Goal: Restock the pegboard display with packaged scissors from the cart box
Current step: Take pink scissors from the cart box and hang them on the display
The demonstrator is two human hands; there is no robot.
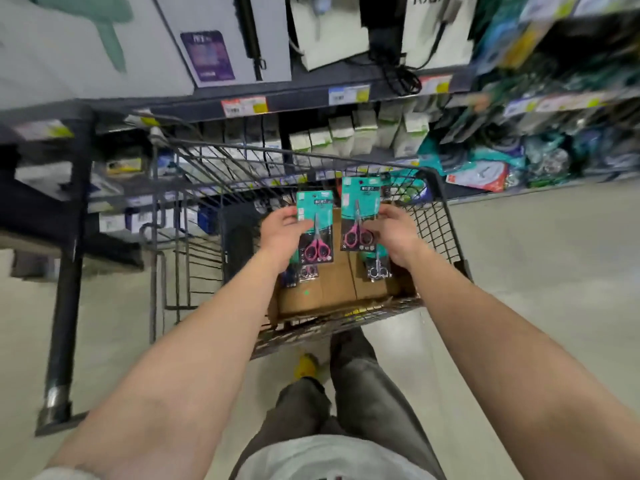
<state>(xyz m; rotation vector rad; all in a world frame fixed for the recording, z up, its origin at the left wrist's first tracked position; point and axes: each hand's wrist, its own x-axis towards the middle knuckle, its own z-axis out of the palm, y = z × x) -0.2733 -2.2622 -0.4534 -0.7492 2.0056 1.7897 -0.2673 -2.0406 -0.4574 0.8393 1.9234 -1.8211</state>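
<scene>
My left hand grips a teal card pack of pink-handled scissors by its left edge. My right hand holds a second, like pack by its right edge. Both packs hang upright above an open cardboard box that sits in a wire shopping cart. More scissor packs lie in the box: one with silver handles at the right, another at the left under my left wrist. No pegboard display is clear in this blurred view.
Store shelves with boxed goods and price tags stand just beyond the cart. A black shelf post rises at the left. Hanging packaged goods fill the right. My legs and a yellow shoe are behind the cart.
</scene>
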